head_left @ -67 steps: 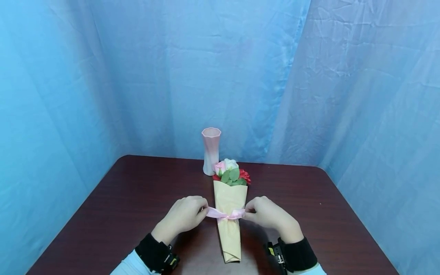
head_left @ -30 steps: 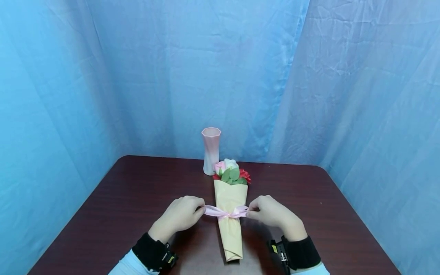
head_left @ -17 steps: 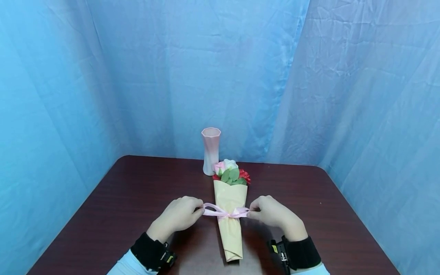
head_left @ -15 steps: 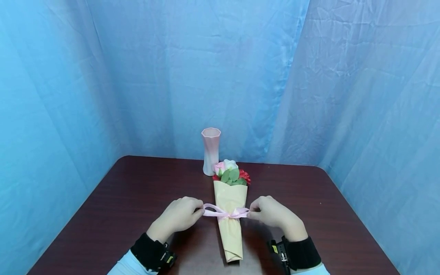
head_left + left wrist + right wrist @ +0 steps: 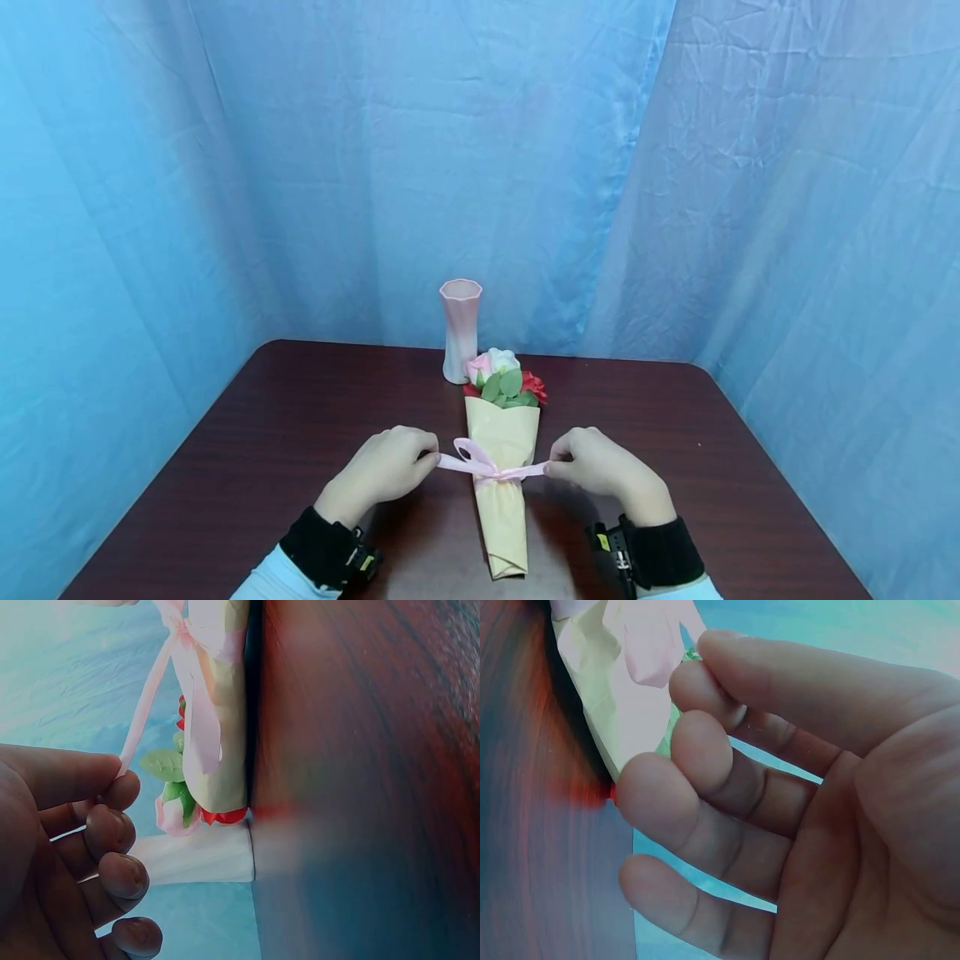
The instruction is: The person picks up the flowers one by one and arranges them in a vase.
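Observation:
A bouquet in cream wrapping paper (image 5: 504,433) lies on the table, its pink, white and red flowers (image 5: 504,361) and green leaves toward the vase. Around its middle runs a pink ribbon (image 5: 487,469), knotted at the front, with a loop standing up left of the knot. My left hand (image 5: 386,467) pinches one ribbon tail between thumb and index finger; the left wrist view shows that tail (image 5: 146,705) stretched taut. On the other side my right hand (image 5: 606,468) pinches the opposite tail, drawn out to the right. In the right wrist view a ribbon loop (image 5: 649,652) lies against the paper.
Behind the flowers stands a pink and white vase (image 5: 460,333), close to the far edge of the dark wooden table (image 5: 337,383). Light blue curtains (image 5: 450,167) hang around the table's back and sides.
Both hands have moved slightly apart, pulling the ribbon tails outward. The left loop, earlier stretched out to the left hand, now stands free above the tail. The bouquet has shifted slightly toward me.

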`<action>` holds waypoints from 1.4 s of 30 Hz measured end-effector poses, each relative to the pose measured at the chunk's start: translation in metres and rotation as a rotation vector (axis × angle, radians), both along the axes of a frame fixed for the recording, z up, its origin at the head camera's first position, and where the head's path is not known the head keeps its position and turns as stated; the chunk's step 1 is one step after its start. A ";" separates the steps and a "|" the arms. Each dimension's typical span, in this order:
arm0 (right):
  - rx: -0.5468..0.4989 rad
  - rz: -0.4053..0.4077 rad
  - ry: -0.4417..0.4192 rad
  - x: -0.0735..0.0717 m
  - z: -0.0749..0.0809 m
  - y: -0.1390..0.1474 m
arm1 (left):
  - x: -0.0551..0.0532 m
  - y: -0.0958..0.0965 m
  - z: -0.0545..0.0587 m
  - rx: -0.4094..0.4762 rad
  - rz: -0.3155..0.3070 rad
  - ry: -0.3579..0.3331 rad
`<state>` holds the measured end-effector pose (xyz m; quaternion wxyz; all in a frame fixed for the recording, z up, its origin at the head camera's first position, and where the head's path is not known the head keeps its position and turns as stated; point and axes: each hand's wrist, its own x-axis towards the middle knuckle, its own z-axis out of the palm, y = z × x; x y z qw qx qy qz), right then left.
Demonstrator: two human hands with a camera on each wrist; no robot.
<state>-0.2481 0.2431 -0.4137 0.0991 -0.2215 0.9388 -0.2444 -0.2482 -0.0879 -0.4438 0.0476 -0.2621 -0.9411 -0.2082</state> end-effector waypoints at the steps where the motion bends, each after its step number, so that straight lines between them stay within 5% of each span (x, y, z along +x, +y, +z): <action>1: -0.001 -0.001 -0.003 0.000 0.000 0.001 | 0.000 0.000 0.000 0.000 0.002 0.000; 42: -0.021 -0.049 0.029 0.001 0.008 0.013 | -0.001 -0.010 0.009 0.001 0.068 0.053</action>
